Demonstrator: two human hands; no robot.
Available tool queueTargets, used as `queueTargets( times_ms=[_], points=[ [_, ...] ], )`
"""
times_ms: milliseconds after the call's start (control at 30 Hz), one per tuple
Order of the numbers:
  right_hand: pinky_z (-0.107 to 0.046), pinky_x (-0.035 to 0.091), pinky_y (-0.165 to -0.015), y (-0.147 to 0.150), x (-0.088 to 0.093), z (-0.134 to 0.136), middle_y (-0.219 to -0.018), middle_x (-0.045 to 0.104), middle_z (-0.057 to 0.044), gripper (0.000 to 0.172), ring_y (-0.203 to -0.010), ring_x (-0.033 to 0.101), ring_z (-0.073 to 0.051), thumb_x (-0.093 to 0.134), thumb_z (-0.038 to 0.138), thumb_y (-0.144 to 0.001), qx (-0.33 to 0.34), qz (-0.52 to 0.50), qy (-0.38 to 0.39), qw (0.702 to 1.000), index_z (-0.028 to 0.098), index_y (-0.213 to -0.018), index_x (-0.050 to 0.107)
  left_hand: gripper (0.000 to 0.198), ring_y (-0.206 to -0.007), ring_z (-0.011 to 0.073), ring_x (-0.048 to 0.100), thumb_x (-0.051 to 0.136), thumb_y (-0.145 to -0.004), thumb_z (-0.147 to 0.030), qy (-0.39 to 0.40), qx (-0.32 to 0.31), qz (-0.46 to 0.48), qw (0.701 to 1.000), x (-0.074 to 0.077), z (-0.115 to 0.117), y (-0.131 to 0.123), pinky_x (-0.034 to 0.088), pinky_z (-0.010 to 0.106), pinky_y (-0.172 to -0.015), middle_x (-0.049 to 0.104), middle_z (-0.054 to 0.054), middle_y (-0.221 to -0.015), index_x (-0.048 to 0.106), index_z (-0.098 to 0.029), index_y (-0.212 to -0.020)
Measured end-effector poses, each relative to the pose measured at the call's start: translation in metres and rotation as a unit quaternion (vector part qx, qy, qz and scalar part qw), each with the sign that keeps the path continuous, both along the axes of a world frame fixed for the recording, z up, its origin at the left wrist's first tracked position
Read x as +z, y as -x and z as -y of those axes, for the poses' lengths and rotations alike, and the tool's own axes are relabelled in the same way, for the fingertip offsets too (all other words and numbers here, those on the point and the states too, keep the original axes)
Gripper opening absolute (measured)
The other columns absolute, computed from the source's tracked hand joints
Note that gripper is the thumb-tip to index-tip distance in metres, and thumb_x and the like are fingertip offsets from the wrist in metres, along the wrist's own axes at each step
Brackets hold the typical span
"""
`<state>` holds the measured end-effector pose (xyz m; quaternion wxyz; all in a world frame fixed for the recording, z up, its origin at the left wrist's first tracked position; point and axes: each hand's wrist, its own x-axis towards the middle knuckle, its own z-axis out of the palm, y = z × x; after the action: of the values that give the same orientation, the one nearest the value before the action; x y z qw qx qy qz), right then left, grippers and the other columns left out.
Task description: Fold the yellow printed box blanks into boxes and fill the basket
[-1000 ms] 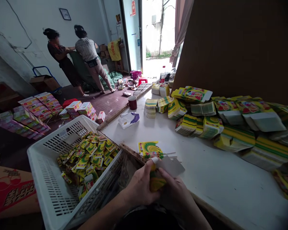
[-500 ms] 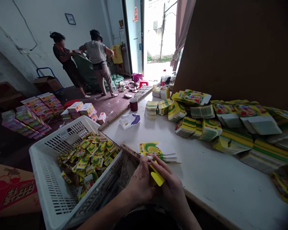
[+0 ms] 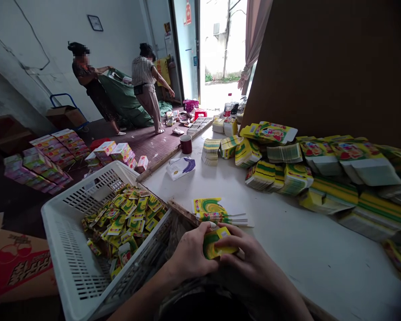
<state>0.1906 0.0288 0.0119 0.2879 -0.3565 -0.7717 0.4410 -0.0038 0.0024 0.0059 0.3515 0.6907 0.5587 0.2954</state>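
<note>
A small yellow and green carton [image 3: 214, 244] is held between both hands, over the near edge of the white table. My left hand [image 3: 193, 253] grips its left side, with something white at the thumb or fingertip. My right hand [image 3: 250, 249] has its fingers closed on the carton's right side and end. Just beyond the hands lies a short stack of flat printed cartons [image 3: 209, 207], fanned to the right with white flaps showing. To the left, a white plastic crate [image 3: 63, 240] holds a heap of small yellow-green cartons [image 3: 130, 216].
Bundles of flat cartons [image 3: 287, 178] are piled along the table's right side. A dark red mug [image 3: 186, 145] and a white-purple packet [image 3: 181, 168] stand farther back. Pink boxes [image 3: 40, 165] are stacked on the floor. Two people [image 3: 143, 84] handle a green sack [image 3: 120, 96].
The carton has turned so its green printed face shows, and my right hand has shifted round its right side. One person in the background has moved right, reaching an arm downward.
</note>
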Motion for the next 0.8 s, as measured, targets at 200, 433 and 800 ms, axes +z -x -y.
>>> queueTargets(
  times_ms=[200, 433, 800],
  points=[
    [-0.05, 0.039, -0.109, 0.024, -0.027, 0.008, -0.146, 0.047, -0.012, 0.059, -0.135, 0.045, -0.03, 0.063, 0.029, -0.085, -0.094, -0.109, 0.015, 0.989, 0.026, -0.141, 0.044, 0.055, -0.093, 0.0263, 0.064, 0.078, -0.062, -0.022, 0.011, 0.016, 0.126, 0.992, 0.0, -0.005, 0.002, 0.05, 0.034, -0.083, 0.07, 0.006, -0.105, 0.061, -0.021, -0.114],
    [-0.049, 0.044, -0.101, 0.011, -0.039, -0.032, -0.128, 0.061, -0.013, 0.051, -0.12, 0.055, -0.032, 0.062, 0.027, -0.085, -0.204, 0.057, -0.115, 0.97, 0.023, -0.135, 0.05, 0.052, -0.086, 0.0195, 0.068, 0.06, -0.079, -0.064, -0.019, 0.336, 0.629, 0.701, 0.005, -0.029, 0.031, 0.055, 0.032, -0.082, 0.067, 0.006, -0.094, 0.059, -0.019, -0.105],
    [-0.043, 0.048, -0.092, 0.015, -0.064, -0.047, -0.114, 0.064, -0.013, 0.047, -0.105, 0.058, -0.031, 0.051, 0.004, -0.081, -0.207, 0.187, -0.163, 0.946, 0.02, -0.125, 0.057, 0.029, -0.099, 0.0192, 0.064, 0.063, -0.088, -0.036, 0.114, 0.268, 0.587, 0.755, -0.006, -0.023, 0.011, 0.053, 0.031, -0.084, 0.063, 0.011, -0.112, 0.055, -0.017, -0.109]
  ],
)
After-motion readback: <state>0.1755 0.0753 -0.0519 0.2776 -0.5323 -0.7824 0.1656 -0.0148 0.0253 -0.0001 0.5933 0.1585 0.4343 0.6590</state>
